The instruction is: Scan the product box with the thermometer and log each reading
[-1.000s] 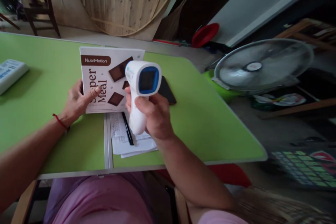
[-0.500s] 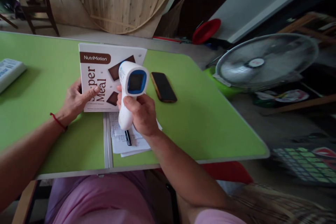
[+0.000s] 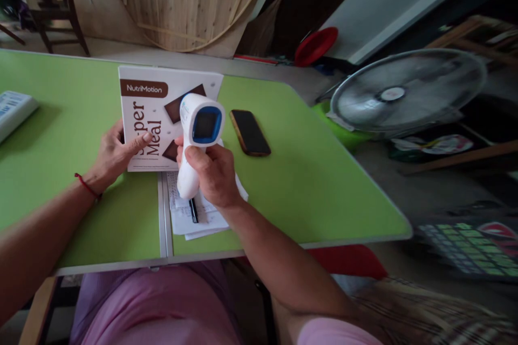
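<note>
My left hand (image 3: 115, 152) grips the left side of a white and brown box (image 3: 144, 113) lettered "NutriMotion", thumb across its front. The box is held up over the green table (image 3: 299, 194), its printed face toward me. My right hand (image 3: 218, 175) is wrapped round the handle of a white infrared thermometer (image 3: 188, 170) with a blue-framed, dark screen facing me. The thermometer is in front of the box and hides part of its right half. Below it, a black pen (image 3: 193, 211) lies on several handwritten papers (image 3: 210, 222).
A smartphone (image 3: 251, 132) lies to the right of the box. At the table's left edge is a white device or box (image 3: 15, 113), partly cut off. Beyond the right edge stands a large fan (image 3: 408, 91). A wooden chair (image 3: 56, 11) stands at the back left.
The thermometer in my right hand has shifted very slightly left relative to the box. The whole view has also moved a little. Both hands keep their grips.
</note>
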{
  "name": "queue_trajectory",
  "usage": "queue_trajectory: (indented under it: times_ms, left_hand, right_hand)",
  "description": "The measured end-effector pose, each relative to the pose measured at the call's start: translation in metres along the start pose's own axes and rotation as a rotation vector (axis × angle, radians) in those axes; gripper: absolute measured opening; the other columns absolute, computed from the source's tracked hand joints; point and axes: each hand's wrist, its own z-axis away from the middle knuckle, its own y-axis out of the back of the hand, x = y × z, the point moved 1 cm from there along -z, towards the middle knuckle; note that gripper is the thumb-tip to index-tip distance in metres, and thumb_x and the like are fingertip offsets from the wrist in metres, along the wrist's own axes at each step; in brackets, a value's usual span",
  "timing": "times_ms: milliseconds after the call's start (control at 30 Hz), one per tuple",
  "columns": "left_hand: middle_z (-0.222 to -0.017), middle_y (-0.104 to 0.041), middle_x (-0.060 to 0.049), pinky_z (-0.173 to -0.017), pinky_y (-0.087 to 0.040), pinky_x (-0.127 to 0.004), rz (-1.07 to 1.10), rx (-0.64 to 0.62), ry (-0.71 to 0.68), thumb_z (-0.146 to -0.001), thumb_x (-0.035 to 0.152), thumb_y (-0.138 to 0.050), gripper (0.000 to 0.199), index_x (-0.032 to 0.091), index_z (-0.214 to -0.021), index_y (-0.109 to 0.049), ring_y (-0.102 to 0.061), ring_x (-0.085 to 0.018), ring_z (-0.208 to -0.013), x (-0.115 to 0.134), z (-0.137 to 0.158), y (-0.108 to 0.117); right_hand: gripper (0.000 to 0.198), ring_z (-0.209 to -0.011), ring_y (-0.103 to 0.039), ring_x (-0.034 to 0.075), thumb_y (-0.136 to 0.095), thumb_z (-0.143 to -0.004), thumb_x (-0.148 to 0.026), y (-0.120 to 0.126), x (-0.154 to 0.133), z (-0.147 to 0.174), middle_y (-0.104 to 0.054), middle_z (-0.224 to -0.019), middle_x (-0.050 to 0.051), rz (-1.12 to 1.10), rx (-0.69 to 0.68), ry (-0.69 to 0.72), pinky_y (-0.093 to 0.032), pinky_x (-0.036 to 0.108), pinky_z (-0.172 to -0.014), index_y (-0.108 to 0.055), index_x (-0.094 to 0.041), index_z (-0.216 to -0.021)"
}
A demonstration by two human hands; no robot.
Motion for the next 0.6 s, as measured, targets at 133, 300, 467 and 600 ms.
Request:
queue_trajectory:
  times_ms: [133, 300, 467, 600]
  left_hand:
    - [-0.111, -0.071, -0.011, -0.082, -0.061, -0.046, -0.003, -0.002, -0.006, -0.078, 0.061, -0.077, 0.051, 0.018, -0.102, -0.064, -0.071, -0.032, -0.099, -0.0007, -0.0002, 0.0002]
    - [-0.109, -0.072, -0.01, -0.08, -0.062, -0.045, 0.014, -0.004, 0.01, -0.076, 0.06, -0.079, 0.05, 0.019, -0.101, -0.065, -0.071, -0.031, -0.096, -0.0015, -0.0001, 0.0008]
    - [-0.109, -0.072, -0.01, -0.079, -0.061, -0.044, 0.014, 0.0, 0.011, -0.077, 0.059, -0.079, 0.049, 0.018, -0.1, -0.066, -0.071, -0.03, -0.094, 0.001, 0.0004, 0.0002]
    - [-0.106, -0.073, -0.009, -0.076, -0.061, -0.04, 0.052, 0.004, 0.012, -0.074, 0.058, -0.082, 0.048, 0.018, -0.097, -0.067, -0.071, -0.028, -0.09, 0.0011, -0.0002, -0.0006]
  right_hand:
    - [0.044, -0.064, -0.054, 0.013, -0.068, -0.077, -0.064, 0.001, 0.0007, 0.0004, -0.058, -0.069, 0.0, 0.016, -0.007, 0.028, -0.046, 0.031, -0.059, -0.065, -0.02, -0.077]
    - [0.043, -0.064, -0.053, 0.013, -0.069, -0.077, -0.063, 0.0022, 0.0019, 0.0, -0.059, -0.07, 0.0, 0.003, -0.028, 0.024, -0.045, 0.03, -0.059, -0.065, -0.02, -0.077]
    - [0.046, -0.064, -0.053, 0.014, -0.067, -0.076, -0.066, 0.0016, 0.0008, -0.0007, -0.058, -0.069, 0.0, 0.028, -0.022, 0.01, -0.045, 0.031, -0.06, -0.063, -0.02, -0.074]
    - [0.044, -0.064, -0.052, 0.013, -0.069, -0.076, -0.063, 0.0012, 0.0, -0.0003, -0.056, -0.068, -0.001, -0.004, -0.024, 0.01, -0.044, 0.031, -0.06, -0.062, -0.02, -0.074]
